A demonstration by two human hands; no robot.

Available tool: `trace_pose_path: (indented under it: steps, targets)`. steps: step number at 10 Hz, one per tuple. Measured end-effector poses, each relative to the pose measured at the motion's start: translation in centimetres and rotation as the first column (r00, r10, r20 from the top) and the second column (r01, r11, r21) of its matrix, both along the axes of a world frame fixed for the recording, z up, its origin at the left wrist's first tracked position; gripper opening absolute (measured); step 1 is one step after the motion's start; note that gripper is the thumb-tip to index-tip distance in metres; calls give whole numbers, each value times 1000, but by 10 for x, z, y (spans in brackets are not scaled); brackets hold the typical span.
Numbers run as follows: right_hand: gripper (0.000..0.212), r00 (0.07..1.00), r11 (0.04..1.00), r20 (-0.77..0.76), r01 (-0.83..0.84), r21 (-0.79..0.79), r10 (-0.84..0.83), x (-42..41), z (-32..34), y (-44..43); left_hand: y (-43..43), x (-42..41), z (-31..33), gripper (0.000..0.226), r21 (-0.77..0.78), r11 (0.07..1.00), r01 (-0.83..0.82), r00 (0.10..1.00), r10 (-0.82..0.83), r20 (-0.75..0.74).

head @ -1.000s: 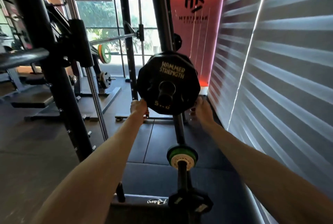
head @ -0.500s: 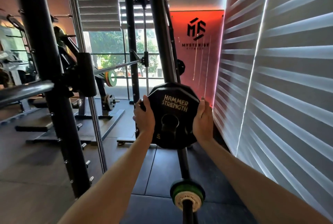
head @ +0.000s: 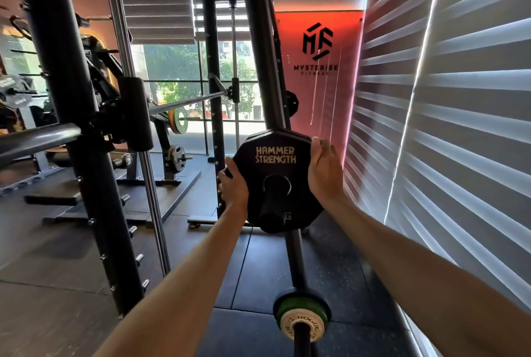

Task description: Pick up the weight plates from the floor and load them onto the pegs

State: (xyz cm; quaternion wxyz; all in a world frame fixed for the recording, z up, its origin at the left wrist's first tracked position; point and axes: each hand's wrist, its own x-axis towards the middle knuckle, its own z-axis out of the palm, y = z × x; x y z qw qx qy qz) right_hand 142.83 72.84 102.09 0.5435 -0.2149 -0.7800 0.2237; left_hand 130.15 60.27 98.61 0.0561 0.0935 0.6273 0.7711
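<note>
The left hand (head: 233,184) is gripping the left edge of the Hammer Strength plate (head: 275,157), fingers curling round behind the rim and the thumb lying on the front face. The right hand (head: 324,174) is gripping the opposite, right edge, its palm pressing against the rim, the thumb reaching onto the upper front and the fingers wrapping out of sight behind. Both bare forearms are stretching forward from the bottom of the view.

The plate is black, many-sided and upright, its lettered face turned toward the camera. It is sitting on a black peg (head: 273,207), which is poking out through the centre hole toward the viewer. The peg is projecting from a dark rack post (head: 258,63) rising behind the plate; whether the plate is touching the post cannot be told.

Lower on the same post, a green Rogue plate (head: 301,309) is hanging on a second peg (head: 302,341), well below the hands. Dark rubber floor (head: 258,264) is spreading underneath. To the right, sunlit slatted blinds (head: 459,132) are running along the wall, and a red logo panel (head: 317,52) is glowing behind the post. To the left, a thick black upright (head: 66,98) is standing near a steel bar (head: 186,102).
</note>
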Motion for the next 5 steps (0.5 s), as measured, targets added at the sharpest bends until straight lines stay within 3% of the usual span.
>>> trace_pose_path:
  steps: [1,2,3,4,5]
  targets:
    - [45,999,1000,-35,-20,0,20,-5,0,5,7,-9,-2,99,-49,999,2,1000,0,28]
    - [48,998,999,-64,-14,37,16,-9,-3,8,12,-9,-1,83,-77,995,-65,997,68,35]
    - [45,999,999,-44,-10,34,12,-9,-2,10,8,-4,3,83,-90,994,-54,997,58,50]
    - [40,998,998,29,-55,12,55,-2,3,8,3,-8,2,104,-83,996,26,998,-21,54]
    - [43,994,997,84,-70,28,68,6,15,9,-5,-13,18,80,-110,993,-45,998,40,-49]
